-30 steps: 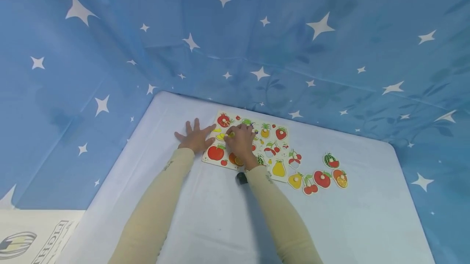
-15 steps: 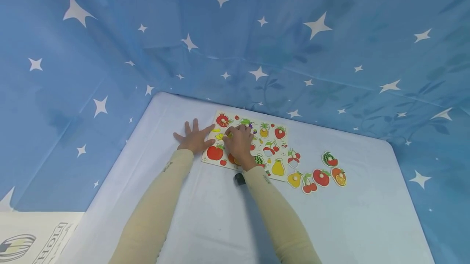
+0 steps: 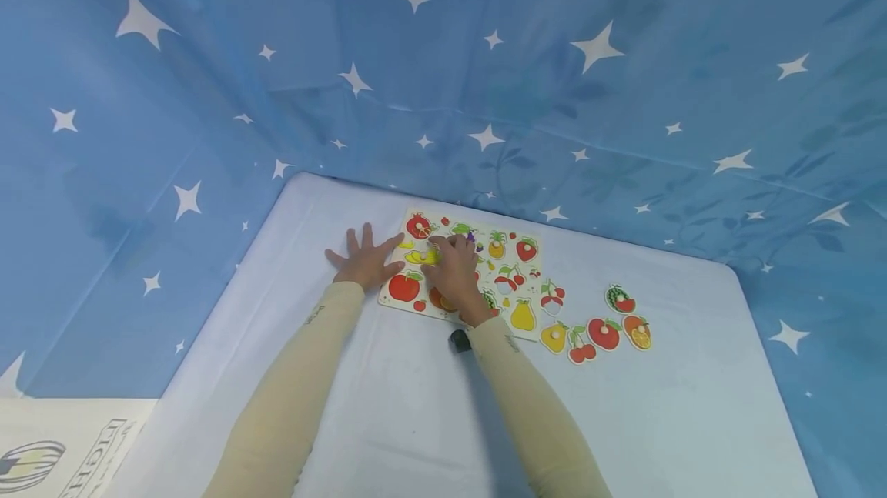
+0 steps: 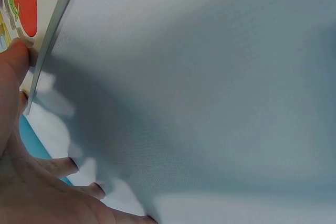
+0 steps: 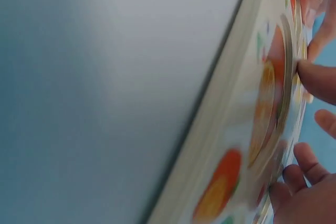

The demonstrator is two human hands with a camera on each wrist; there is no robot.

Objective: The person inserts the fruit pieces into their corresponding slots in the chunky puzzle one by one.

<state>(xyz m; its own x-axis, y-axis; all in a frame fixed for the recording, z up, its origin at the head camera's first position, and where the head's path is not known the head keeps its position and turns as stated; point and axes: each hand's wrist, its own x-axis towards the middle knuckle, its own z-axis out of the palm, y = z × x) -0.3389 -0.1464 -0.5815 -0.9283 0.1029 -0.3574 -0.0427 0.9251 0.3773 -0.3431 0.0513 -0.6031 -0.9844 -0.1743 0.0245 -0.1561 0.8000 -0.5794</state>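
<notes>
A fruit peg puzzle board lies on the white table. My left hand rests flat at its left edge with fingers spread, the thumb touching the board near the red apple. In the left wrist view, that thumb lies on the board's edge. My right hand is over the board, thumb and forefinger apart at the right end of the yellow banana piece, whose small knob shows. In the right wrist view its fingers are spread along the board. Part of the board is hidden beneath that hand.
Right of the board lie several loose knobbed pieces: a pear, cherries, an apple, an orange, a watermelon and a red-and-white fruit. A small black object shows beside my right wrist. Blue starry cloth surrounds the table.
My right hand's fingers have parted and shifted slightly right, uncovering the banana piece and its knob. The left hand stays in place.
</notes>
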